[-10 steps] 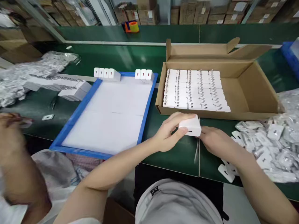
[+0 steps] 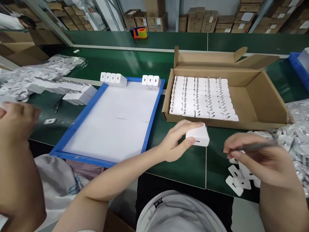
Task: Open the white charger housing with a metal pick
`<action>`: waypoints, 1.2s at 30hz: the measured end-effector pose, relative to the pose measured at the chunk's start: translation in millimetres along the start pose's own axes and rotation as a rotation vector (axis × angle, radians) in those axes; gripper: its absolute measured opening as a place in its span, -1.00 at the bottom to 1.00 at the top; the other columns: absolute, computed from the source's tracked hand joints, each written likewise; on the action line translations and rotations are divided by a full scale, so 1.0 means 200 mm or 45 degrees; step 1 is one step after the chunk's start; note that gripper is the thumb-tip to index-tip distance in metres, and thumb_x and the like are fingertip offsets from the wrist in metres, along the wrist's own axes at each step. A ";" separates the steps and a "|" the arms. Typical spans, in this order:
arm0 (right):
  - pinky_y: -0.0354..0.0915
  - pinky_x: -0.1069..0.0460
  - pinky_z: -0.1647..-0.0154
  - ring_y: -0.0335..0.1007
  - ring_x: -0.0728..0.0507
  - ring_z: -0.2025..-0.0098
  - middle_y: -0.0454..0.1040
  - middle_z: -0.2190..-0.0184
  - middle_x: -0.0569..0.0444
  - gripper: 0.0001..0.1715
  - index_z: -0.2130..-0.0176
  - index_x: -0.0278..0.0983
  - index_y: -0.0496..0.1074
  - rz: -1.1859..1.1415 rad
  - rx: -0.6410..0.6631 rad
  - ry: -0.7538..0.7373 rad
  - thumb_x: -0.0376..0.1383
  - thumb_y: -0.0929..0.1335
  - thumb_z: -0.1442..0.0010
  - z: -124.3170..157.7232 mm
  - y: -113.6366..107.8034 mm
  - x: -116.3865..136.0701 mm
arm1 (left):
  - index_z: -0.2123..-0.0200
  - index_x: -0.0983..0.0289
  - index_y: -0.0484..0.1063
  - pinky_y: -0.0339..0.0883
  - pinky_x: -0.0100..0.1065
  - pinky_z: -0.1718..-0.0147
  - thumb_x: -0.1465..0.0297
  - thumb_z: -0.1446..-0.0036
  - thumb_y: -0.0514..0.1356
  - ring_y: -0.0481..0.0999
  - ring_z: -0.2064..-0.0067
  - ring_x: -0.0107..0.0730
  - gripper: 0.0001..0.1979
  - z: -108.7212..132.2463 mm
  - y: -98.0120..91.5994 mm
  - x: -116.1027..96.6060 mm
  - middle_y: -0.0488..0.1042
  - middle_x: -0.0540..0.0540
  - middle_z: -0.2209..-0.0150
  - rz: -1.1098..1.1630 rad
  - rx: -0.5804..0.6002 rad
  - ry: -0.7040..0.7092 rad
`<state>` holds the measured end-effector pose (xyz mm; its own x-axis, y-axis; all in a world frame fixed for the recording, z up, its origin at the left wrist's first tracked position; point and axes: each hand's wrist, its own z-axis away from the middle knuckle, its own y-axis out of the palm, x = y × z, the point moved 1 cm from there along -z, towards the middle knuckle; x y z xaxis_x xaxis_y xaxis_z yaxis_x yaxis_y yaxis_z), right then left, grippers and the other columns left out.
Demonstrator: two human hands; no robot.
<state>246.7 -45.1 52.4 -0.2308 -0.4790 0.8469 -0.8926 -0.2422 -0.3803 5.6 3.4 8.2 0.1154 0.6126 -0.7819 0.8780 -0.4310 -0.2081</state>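
Observation:
My left hand (image 2: 177, 141) pinches a white plug charger (image 2: 198, 134) between thumb and fingers above the green bench, its narrow dark slot facing me. To the right, my right hand (image 2: 260, 158) is closed around thin grey tweezers (image 2: 258, 146), slightly blurred, that lie across the fingers. Under and beside that hand lie loose white slotted cards (image 2: 238, 182). Behind my left hand stands an open cardboard box (image 2: 251, 96), where rows of white chargers (image 2: 201, 98) with metal prongs fill the left part.
A blue-framed white tray (image 2: 79, 129) lies at left, with several chargers (image 2: 116, 79) along its far edge. Bagged white parts (image 2: 295, 145) heap up at right. A co-worker's hand (image 2: 16, 119) is at far left. An orange tape dispenser (image 2: 140, 32) sits on the back ledge.
My right hand has moved away from the charger to the right, over the cards, and the tweezers now lie across it. My left hand still holds the charger. The co-worker's hand has risen.

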 end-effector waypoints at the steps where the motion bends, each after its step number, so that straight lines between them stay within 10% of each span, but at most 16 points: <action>1: 0.44 0.01 0.54 0.50 -0.14 0.40 0.54 0.33 0.03 -0.76 0.16 -0.23 0.45 -0.136 -0.094 -0.038 -0.50 0.37 -0.19 0.01 0.01 0.01 | -0.20 0.32 0.32 0.30 -0.24 0.06 0.31 -0.36 0.02 0.38 0.03 -0.25 -0.59 0.00 0.00 0.00 0.42 0.27 0.02 0.002 0.004 -0.003; 6: 0.54 -0.16 0.35 0.57 -0.24 0.32 0.59 0.35 0.01 -0.68 0.10 -0.25 0.47 -0.299 -0.471 -0.253 -0.55 0.36 -0.17 0.00 0.13 0.00 | -0.20 0.32 0.31 0.32 -0.23 0.05 0.34 -0.35 0.03 0.39 0.04 -0.25 -0.60 0.01 0.01 0.00 0.43 0.27 0.02 -0.023 0.018 -0.010; 14: 0.55 -0.17 0.26 0.56 -0.27 0.15 0.60 0.24 -0.05 -0.61 0.04 -0.29 0.52 0.000 -0.376 -0.406 -0.57 0.38 -0.15 -0.02 0.21 -0.03 | -0.18 0.33 0.32 0.32 -0.22 0.02 0.32 -0.36 0.04 0.41 0.02 -0.25 -0.61 0.02 0.02 0.00 0.42 0.26 0.04 -0.066 0.059 -0.121; 18: 0.56 -0.04 0.34 0.57 -0.17 0.24 0.58 0.21 0.00 -0.58 -0.04 -0.20 0.47 -0.044 -0.452 -0.112 -0.52 0.34 -0.24 -0.01 0.21 0.00 | -0.14 0.31 0.35 0.33 -0.27 0.08 0.30 -0.36 0.04 0.43 0.07 -0.29 -0.63 0.02 0.03 0.01 0.44 0.22 0.07 -0.095 0.043 -0.246; 22: 0.43 0.10 0.63 0.52 -0.02 0.48 0.51 0.06 0.04 -0.16 -0.33 0.03 0.06 -0.304 -0.463 0.167 -0.46 0.39 -0.23 -0.04 0.17 -0.01 | -0.11 0.30 0.37 0.32 -0.29 0.04 0.27 -0.36 0.03 0.44 0.00 -0.28 -0.64 0.02 0.03 0.01 0.44 0.21 0.02 -0.022 -0.015 -0.463; 28: 0.43 0.13 0.55 0.48 0.01 0.49 0.58 0.16 0.02 -0.70 -0.05 -0.15 0.47 -0.667 -0.448 0.245 -0.32 0.34 -0.32 -0.06 0.12 -0.07 | -0.11 0.29 0.38 0.33 -0.31 0.00 0.21 -0.36 0.02 0.43 -0.05 -0.27 -0.61 0.02 0.04 0.01 0.43 0.21 -0.05 0.069 -0.058 -0.596; 36: 0.42 0.01 0.50 0.46 -0.08 0.39 0.52 0.30 0.02 -0.72 0.14 -0.20 0.59 -0.030 -0.480 -0.120 -0.47 0.34 -0.26 -0.02 0.20 -0.04 | -0.10 0.26 0.38 0.30 -0.27 -0.05 0.24 -0.36 0.03 0.42 -0.09 -0.24 -0.64 0.02 0.05 0.02 0.45 0.19 -0.05 -0.023 -0.031 -0.596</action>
<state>210.7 -47.4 31.8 -0.1877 -0.5570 0.8090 -0.9810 0.0645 -0.1832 12.7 -1.4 1.6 -0.1171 0.2525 -0.9605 0.8892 -0.4041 -0.2147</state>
